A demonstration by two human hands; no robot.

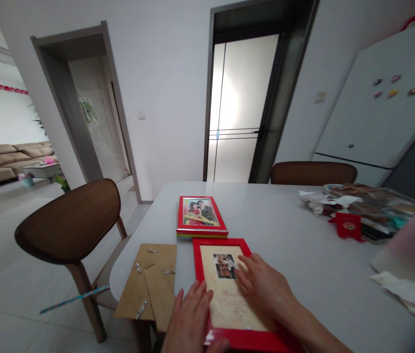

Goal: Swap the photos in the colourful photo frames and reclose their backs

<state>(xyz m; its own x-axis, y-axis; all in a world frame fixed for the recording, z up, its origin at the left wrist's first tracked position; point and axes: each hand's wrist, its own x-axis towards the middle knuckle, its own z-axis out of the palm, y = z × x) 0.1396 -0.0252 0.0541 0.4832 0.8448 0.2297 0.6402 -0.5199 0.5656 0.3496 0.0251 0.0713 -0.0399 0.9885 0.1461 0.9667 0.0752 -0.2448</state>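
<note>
Noting red picture frame | right hand flat, released on cream card | left hand at frame edge, grip unclear | frame bottom cut off

Light is coming through the frosted glass door, blowing its centre out into glare. Room is reading evenly bright, with only faint shadow under the right hand. Wide-angle lens is bending the walls near the frame edges; a pinkish object at far right is smearing out of focus.
</note>
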